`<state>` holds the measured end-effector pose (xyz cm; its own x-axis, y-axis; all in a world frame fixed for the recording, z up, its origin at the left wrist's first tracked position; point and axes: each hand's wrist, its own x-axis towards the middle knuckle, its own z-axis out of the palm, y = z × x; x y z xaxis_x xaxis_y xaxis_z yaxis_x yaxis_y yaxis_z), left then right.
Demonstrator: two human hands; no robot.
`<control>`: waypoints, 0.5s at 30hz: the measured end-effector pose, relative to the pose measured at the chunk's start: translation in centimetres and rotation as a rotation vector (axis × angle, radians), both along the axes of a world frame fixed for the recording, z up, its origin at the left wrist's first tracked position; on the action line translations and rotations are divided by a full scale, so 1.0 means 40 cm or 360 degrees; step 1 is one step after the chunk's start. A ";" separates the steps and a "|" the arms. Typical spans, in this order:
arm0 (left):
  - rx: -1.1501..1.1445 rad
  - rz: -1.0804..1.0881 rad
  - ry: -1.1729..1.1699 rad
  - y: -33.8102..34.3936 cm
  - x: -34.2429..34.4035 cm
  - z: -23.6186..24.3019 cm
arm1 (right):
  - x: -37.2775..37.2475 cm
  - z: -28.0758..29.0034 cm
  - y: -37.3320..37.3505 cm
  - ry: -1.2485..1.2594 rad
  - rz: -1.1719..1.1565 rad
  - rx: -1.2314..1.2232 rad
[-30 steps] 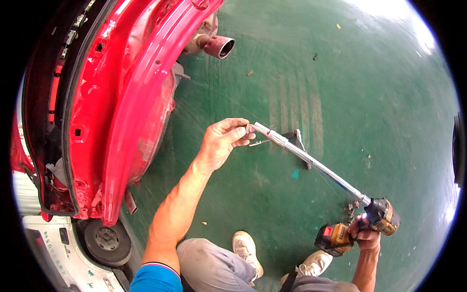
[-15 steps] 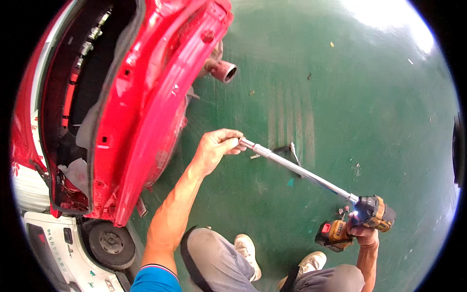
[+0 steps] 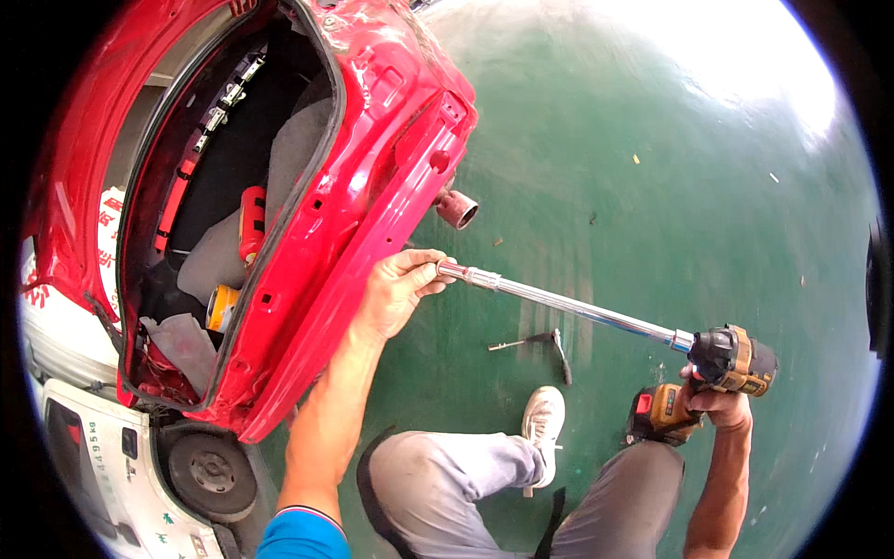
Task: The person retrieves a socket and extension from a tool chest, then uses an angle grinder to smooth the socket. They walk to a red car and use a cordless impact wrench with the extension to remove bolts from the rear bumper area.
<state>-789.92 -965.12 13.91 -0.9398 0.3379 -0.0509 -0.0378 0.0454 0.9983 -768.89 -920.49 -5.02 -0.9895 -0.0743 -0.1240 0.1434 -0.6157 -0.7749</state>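
My right hand (image 3: 722,407) is wrapped around the grip of a yellow and black cordless impact wrench (image 3: 740,361), held to the right above my knee. From its nose a long silver extension bar (image 3: 587,312) runs left, slightly upward. At the bar's far end is a socket (image 3: 451,269), pinched between the fingertips of my left hand (image 3: 400,293). That hand is close beside the rear of a red car body (image 3: 372,210); a small gap cannot be told from contact. The fingers partly hide the socket's tip.
An exhaust tailpipe (image 3: 457,210) juts from the car. Its open trunk holds a red cylinder (image 3: 251,224), a yellow-labelled can (image 3: 221,307) and a grey cloth (image 3: 182,349). A ratchet handle (image 3: 562,357) lies on the green floor (image 3: 670,252). A white vehicle (image 3: 98,466) stands lower left.
The view has shifted toward the car, so more of the trunk shows. The wrench and bar have moved up and right in the picture, and the bar lies flatter. Both hands keep their holds.
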 end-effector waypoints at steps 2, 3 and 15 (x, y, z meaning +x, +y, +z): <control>0.0061 0.0036 0.0093 0.020 -0.027 -0.031 | -0.022 -0.010 0.011 -0.0001 0.0001 0.0046; 0.0082 0.0057 0.0108 0.027 -0.042 -0.049 | -0.027 -0.020 0.012 -0.0010 -0.0003 0.0064; 0.0006 -0.0055 -0.0384 0.072 -0.222 -0.179 | 0.001 -0.183 0.030 -0.0293 -0.0199 0.0310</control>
<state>-798.80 -962.25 6.73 -0.8885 0.3700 -0.2715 -0.2739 0.0472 0.9606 -768.84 -919.29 -12.33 -0.9490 0.0892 -0.3024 0.2251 -0.4798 -0.8480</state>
